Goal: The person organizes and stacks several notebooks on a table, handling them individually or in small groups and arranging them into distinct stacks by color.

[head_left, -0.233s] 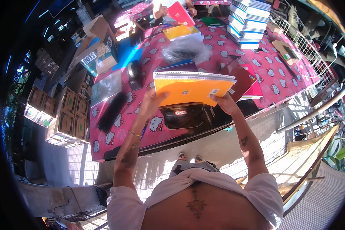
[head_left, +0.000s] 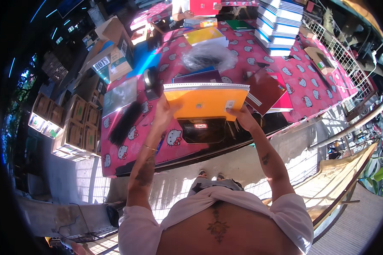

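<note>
Between both hands I hold up an orange spiral notebook (head_left: 208, 102), its bound edge along the top. My left hand (head_left: 167, 108) is closed on its left side, with the thumb on the cover. The right side is pinched by my right hand (head_left: 242, 117), thumb near a small white label. Just below the notebook lies a dark tray-like case (head_left: 202, 134) on the table. A dark purple notebook (head_left: 198, 77) shows partly behind the orange one. Right of it rest a maroon notebook (head_left: 264, 90) and a pink-red one (head_left: 283, 95) beneath.
The table has a pink cartoon-cat cloth (head_left: 174, 138). A tall stack of books (head_left: 278, 29) stands far right. Crumpled clear plastic (head_left: 210, 57), a yellow notebook (head_left: 205, 36), a tape dispenser (head_left: 150, 80), a black brush (head_left: 127, 123) and an open carton (head_left: 112, 59) lie around. Across, a person holds a red notebook (head_left: 203, 7).
The orange notebook has shifted left and turned level in my hands, uncovering more of the maroon notebook. Across the table, the person's red notebook has moved up and become more upright.
</note>
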`<state>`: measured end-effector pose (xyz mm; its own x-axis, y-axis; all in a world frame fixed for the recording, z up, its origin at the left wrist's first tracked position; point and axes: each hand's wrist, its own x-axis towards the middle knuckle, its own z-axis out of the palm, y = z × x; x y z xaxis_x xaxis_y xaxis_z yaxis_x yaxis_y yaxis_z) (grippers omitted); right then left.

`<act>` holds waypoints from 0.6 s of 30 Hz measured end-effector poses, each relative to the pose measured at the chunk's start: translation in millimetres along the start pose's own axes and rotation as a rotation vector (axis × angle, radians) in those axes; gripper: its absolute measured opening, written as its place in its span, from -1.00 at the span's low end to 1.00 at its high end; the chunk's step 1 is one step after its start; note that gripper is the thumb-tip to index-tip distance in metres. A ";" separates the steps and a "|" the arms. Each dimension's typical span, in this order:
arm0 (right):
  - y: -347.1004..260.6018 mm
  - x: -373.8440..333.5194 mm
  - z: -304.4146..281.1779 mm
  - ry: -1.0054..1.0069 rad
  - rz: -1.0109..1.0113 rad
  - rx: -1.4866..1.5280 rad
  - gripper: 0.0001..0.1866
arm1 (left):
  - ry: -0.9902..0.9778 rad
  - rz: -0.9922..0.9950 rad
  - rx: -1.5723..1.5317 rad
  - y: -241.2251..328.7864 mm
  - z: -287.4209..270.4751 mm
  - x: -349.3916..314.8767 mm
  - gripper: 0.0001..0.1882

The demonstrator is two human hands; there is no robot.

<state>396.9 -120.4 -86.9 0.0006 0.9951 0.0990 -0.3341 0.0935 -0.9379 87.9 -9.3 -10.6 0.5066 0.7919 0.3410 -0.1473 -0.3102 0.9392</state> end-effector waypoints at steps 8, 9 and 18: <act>69.7 -10.6 3.5 0.238 -0.202 -0.845 -0.41 | 0.205 -0.396 0.048 -93.5 3.0 -55.6 -0.53; 59.5 -10.7 21.7 0.217 -0.210 -0.840 -0.41 | 0.236 -0.457 0.123 -89.9 -2.6 -57.7 -0.52; 74.3 -9.5 50.8 0.312 -0.255 -0.174 -0.51 | 0.315 -0.070 -0.257 -114.7 30.6 -66.7 -0.38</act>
<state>324.2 -124.5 -140.6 0.3560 0.8992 0.2542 -0.1227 0.3146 -0.9413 97.0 -42.6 -142.3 0.2443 0.9409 0.2346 -0.3494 -0.1402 0.9264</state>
